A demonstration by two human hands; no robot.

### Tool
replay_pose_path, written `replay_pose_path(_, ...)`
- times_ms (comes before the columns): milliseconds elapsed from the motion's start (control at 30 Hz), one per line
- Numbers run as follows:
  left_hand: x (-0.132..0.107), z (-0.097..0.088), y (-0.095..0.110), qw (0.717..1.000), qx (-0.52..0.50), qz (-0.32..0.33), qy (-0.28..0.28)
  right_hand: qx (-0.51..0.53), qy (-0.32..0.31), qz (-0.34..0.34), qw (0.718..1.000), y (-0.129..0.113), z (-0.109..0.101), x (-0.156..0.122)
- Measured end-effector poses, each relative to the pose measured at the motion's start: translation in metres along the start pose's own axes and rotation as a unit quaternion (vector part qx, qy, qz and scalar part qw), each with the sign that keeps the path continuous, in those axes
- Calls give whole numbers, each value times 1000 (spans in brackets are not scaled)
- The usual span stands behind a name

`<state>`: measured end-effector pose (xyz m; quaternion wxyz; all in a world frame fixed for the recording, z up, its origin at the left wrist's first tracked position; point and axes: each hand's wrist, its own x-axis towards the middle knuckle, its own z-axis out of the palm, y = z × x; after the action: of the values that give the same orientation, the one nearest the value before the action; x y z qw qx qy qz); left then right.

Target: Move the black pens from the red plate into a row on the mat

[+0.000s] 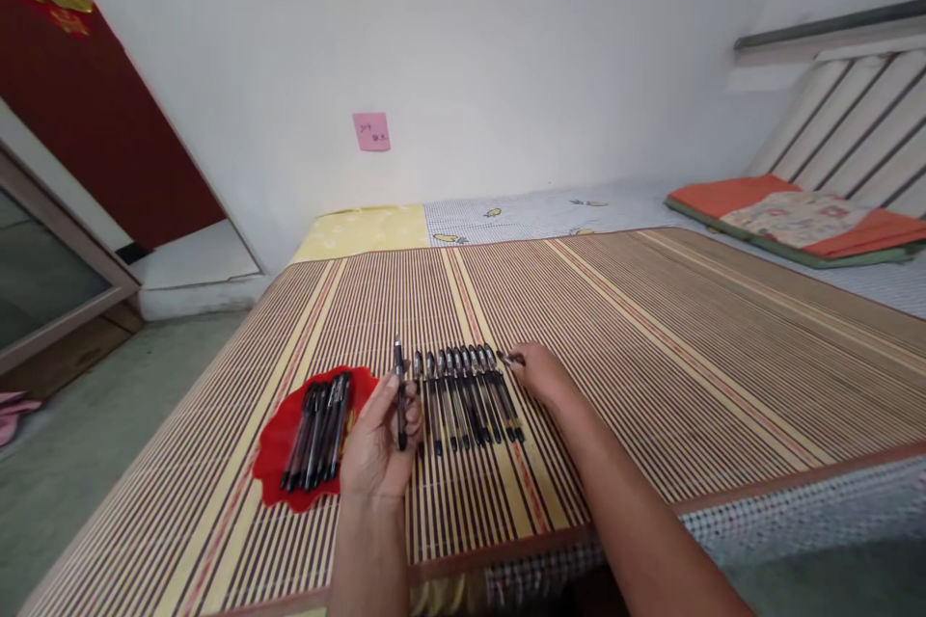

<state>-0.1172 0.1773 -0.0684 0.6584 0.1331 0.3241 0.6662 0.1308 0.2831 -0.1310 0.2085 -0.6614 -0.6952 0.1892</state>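
In my left hand [380, 443] a black pen [400, 395] stands nearly upright, its bare tip pointing toward the wall. My right hand [541, 372] is closed on a small dark pen cap [509, 359] at the right end of a row of caps [457, 362]. Just below those caps, several clear-barrelled black pens [474, 413] lie side by side on the striped mat. To the left of my left hand, several more black pens [316, 429] rest together on a red scalloped cloth or plate [271, 448].
The bamboo mat [614, 357] covers a bed. Folded orange and green bedding [781, 212] lies at the far right, by a white slatted headboard [860, 106]. A pink note [371, 132] sticks to the white wall. The floor [174, 357] shows on the left.
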Motion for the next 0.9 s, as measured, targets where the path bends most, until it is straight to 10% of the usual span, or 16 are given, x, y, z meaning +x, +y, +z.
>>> replay_pose_path(900, 1, 3, -3, 1000, 6, -14, 11, -24, 46, 78, 996, 14, -9, 14)
